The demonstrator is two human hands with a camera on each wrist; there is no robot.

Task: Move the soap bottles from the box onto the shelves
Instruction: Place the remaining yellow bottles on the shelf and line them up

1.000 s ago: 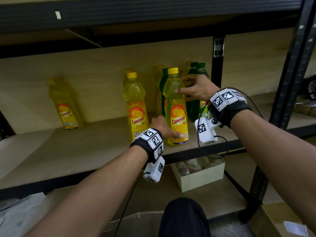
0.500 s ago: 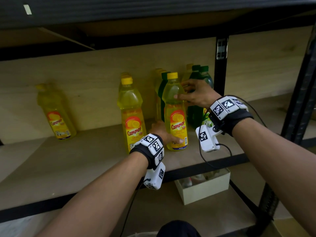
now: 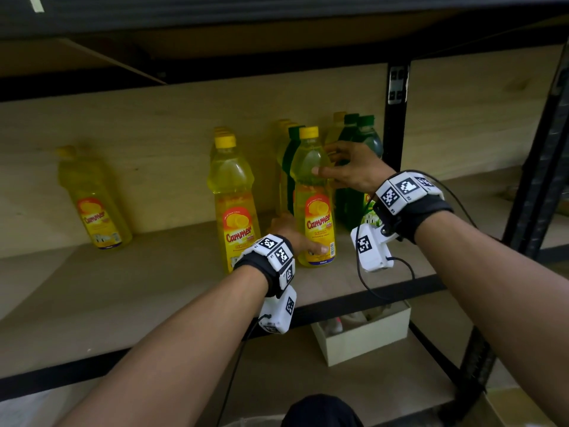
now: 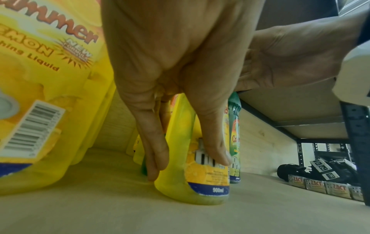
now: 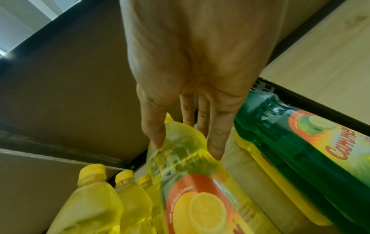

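Note:
A yellow soap bottle (image 3: 314, 211) stands upright on the wooden shelf (image 3: 123, 288), in front of a yellow and green row. My left hand (image 3: 295, 238) grips its base, thumb across the label's barcode and fingers on the far side (image 4: 190, 167). My right hand (image 3: 341, 167) is at the bottle's shoulder (image 5: 190, 158) with straight, spread fingers; the thumb and one finger touch the plastic lightly (image 5: 186, 147). Green soap bottles (image 3: 357, 180) stand just right of it. A small white box (image 3: 363, 334) holding a few items sits on the lower shelf.
Another yellow bottle (image 3: 234, 208) heads a row to the left; a lone one (image 3: 95, 211) stands far left against the back board. A black upright post (image 3: 395, 118) is close on the right. Sachets (image 4: 320, 185) lie further right. Bare shelf board stretches left and front.
My right hand's fingers have spread and loosened off the bottle's shoulder, which they wrapped before. The left hand stays at the base. The head view has shifted slightly.

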